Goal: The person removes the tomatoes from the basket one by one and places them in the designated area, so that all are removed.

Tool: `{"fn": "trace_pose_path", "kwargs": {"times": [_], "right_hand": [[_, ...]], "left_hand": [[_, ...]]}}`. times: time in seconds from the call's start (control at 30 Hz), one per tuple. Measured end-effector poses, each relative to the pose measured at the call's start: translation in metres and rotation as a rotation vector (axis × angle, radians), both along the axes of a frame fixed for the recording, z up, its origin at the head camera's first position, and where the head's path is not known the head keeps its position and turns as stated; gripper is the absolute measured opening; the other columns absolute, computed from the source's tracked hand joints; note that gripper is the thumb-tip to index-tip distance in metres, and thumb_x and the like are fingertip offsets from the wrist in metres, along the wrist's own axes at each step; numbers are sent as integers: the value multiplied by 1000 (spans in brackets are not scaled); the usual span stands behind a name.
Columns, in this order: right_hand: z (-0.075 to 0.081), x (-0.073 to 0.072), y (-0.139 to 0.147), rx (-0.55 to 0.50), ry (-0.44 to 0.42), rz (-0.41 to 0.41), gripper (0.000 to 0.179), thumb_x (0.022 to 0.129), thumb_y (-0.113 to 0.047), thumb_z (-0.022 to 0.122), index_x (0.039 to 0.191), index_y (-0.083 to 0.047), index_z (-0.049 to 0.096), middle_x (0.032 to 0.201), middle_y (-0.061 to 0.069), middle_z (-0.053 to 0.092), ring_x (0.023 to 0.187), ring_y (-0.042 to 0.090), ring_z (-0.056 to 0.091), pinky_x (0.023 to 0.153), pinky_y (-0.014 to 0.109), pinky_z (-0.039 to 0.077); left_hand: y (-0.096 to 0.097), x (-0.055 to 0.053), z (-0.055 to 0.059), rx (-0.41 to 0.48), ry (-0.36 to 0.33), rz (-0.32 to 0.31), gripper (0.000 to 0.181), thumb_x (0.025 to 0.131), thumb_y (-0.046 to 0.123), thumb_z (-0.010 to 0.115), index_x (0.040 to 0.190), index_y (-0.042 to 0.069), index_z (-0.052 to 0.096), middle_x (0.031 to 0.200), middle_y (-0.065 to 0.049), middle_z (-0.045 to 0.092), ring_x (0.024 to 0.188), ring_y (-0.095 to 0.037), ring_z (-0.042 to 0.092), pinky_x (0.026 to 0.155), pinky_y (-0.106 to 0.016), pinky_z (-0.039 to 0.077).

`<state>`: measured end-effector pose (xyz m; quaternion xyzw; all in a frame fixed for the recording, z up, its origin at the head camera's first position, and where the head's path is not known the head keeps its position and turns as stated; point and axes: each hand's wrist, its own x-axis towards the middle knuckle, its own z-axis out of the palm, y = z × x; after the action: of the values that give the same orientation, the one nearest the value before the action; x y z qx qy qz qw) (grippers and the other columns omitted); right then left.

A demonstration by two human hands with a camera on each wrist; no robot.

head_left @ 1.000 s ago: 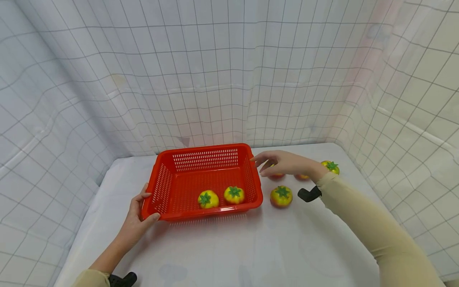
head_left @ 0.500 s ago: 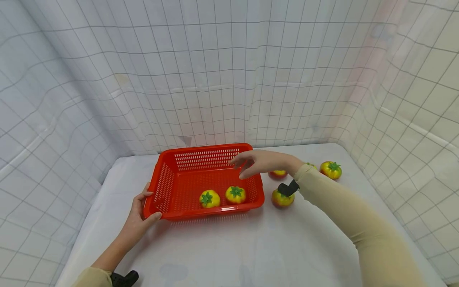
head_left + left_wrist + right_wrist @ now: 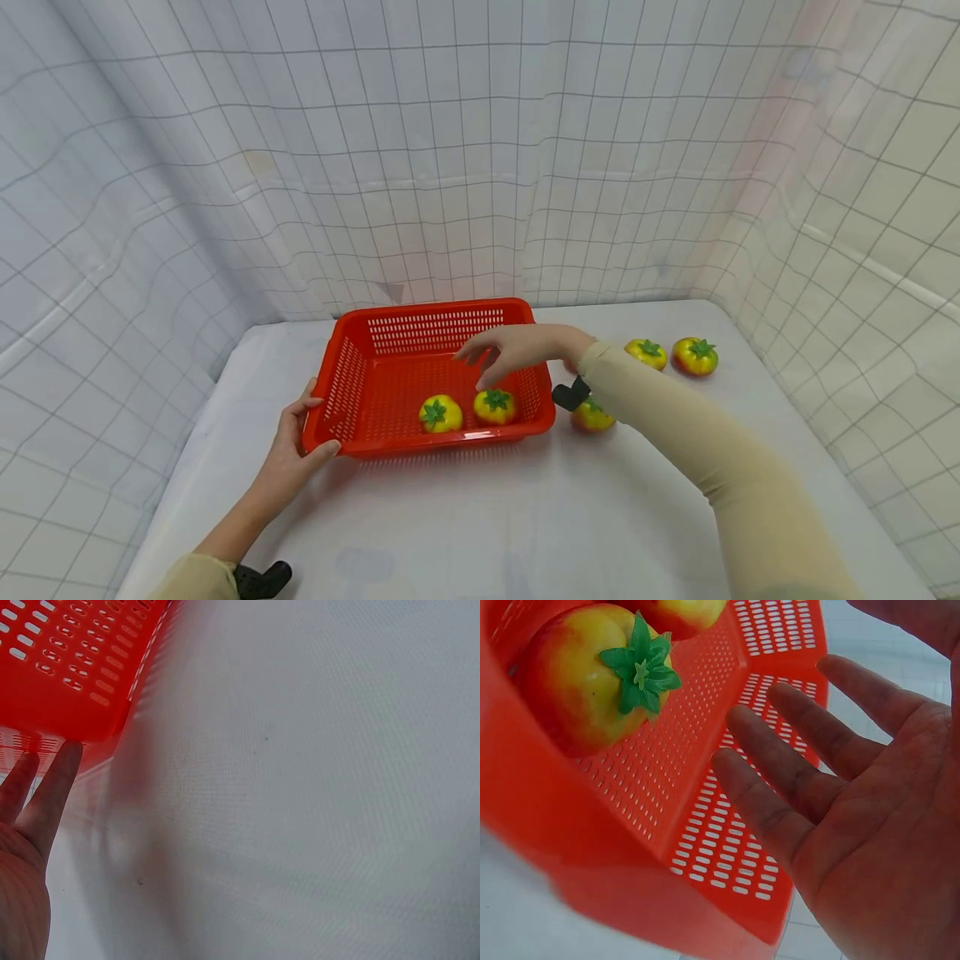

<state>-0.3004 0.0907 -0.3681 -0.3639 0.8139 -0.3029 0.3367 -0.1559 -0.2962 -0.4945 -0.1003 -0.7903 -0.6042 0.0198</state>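
A red perforated plastic basket (image 3: 397, 375) stands on the white-covered table. My left hand (image 3: 287, 454) holds its near left corner, thumb on the front rim and fingers at the left side; in the left wrist view two fingertips (image 3: 71, 754) touch the basket wall. My right hand (image 3: 517, 346) hovers over the right part of the basket, holding nothing, its fingers loosely extended in the right wrist view. Below it lies a yellow-red fruit with a green leafy cap (image 3: 495, 407), beside a similar fruit (image 3: 440, 414).
Right of the basket several more such fruits lie on the table, including one at the far right (image 3: 694, 357), one beside it (image 3: 647, 354), and one partly under the right wrist strap (image 3: 592, 417). White checked curtains (image 3: 450, 167) enclose the table's back and sides.
My right hand has moved left from the basket's right rim to over its inside, uncovering fruits at the right. My left hand keeps its hold on the basket corner.
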Motion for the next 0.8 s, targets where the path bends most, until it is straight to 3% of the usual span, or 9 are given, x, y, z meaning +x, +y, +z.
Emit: {"fn": "trace_pose_path", "kwargs": {"times": [0.13,0.23,0.4,0.8], "right_hand": [[-3,-3,-13,47,10,18,59,88,-34,81,142,-32,57,135,-10,58,135,23,48,96,36,53],[-7,-6,-23,74,9,46,62,86,-30,82,143,-32,56,141,-2,56,134,24,49,97,39,54],[-13,-10,-37,109,-30,91,67,87,-22,83,146,-32,53,150,9,50,135,29,49,99,43,53],[-18,-19,-64,210,-53,180,71,90,-11,78,152,-29,49,147,6,52,133,23,46,96,36,54]], "left_hand": [[0,0,0,0,-6,1,64,99,4,64,147,12,22,173,1,-1,138,-3,32,90,-17,52],[0,-1,-1,1,-4,-4,65,99,4,63,147,12,21,173,0,-2,134,2,34,89,-17,52],[0,-1,-2,6,-1,-10,66,99,4,64,148,12,21,173,1,-2,136,2,31,90,-17,52],[-1,-1,-1,5,3,4,64,99,3,63,146,11,22,173,1,-1,141,-8,29,90,-17,52]]}}
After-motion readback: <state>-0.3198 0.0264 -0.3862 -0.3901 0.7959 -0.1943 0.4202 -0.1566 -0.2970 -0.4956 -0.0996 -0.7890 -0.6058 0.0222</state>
